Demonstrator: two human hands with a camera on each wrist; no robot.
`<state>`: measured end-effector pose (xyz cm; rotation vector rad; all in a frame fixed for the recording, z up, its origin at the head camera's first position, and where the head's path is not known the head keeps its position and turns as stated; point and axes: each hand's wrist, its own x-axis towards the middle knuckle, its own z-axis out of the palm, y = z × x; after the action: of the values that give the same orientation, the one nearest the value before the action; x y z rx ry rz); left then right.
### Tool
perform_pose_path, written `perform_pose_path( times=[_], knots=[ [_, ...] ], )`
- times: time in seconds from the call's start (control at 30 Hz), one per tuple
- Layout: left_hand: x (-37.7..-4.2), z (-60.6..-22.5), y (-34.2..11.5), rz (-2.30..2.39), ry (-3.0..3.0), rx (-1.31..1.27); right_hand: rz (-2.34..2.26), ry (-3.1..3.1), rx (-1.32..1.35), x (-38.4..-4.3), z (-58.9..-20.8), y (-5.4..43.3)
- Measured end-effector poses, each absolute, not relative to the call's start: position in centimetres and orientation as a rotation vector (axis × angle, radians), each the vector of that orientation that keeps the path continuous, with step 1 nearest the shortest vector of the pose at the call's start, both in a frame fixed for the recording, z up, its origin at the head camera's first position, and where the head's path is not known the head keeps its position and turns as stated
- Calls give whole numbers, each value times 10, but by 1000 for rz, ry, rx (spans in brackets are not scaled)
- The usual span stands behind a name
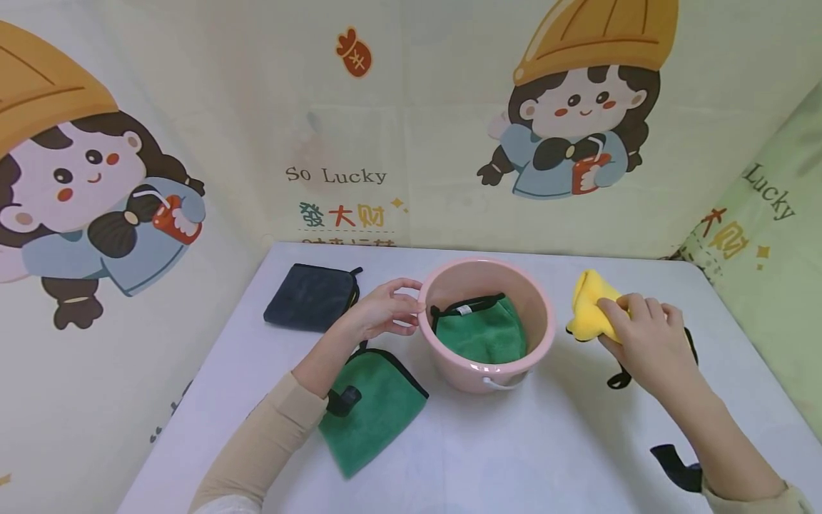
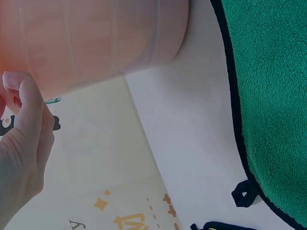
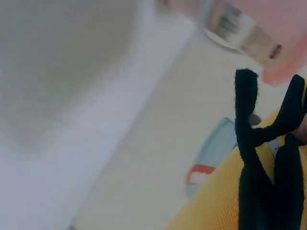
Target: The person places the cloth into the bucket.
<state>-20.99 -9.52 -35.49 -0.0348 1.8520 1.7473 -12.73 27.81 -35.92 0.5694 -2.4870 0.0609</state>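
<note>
In the head view, my left hand (image 1: 387, 312) pinches the left rim of a pink bucket (image 1: 449, 368) between thumb and fingers. Inside the bucket lies a green towel (image 1: 484, 332) with black trim. To the bucket's right, my right hand (image 1: 655, 343) grips a bunched yellow towel (image 1: 589, 308) above the table. Its black edging and a loop hang below the hand. The right wrist view shows the yellow towel (image 3: 211, 203) and its black trim close up, the bucket (image 3: 288, 28) blurred beyond; only a bit of that hand appears at the edge.
A second green towel (image 1: 379, 414) lies flat under my left forearm, left of the bucket. Behind it is a folded dark towel (image 1: 308, 296) with a loop. The white table (image 1: 514, 457) meets a printed cloth backdrop (image 1: 443, 185) at its back edge. The bucket's white handle (image 1: 504, 385) hangs in front.
</note>
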Motion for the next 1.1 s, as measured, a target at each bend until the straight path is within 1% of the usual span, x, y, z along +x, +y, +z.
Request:
perform_pose_path(
  times=[0.27,0.43,0.8,1.1],
  knots=[
    [-211,-355,-96,1741,1854,-39,51,-2417,688,-149,-325,244],
    [-212,-356,-96,1738,1852,-36,33,-2418,814,-160,-316,217],
    [-212,-353,-97,1725,1852,-31,-71,-2548,1053,-175,-317,170],
    [-215,-353,-95,1703,1865,-63,-120,-2593,1236,-190,-337,146]
  ],
)
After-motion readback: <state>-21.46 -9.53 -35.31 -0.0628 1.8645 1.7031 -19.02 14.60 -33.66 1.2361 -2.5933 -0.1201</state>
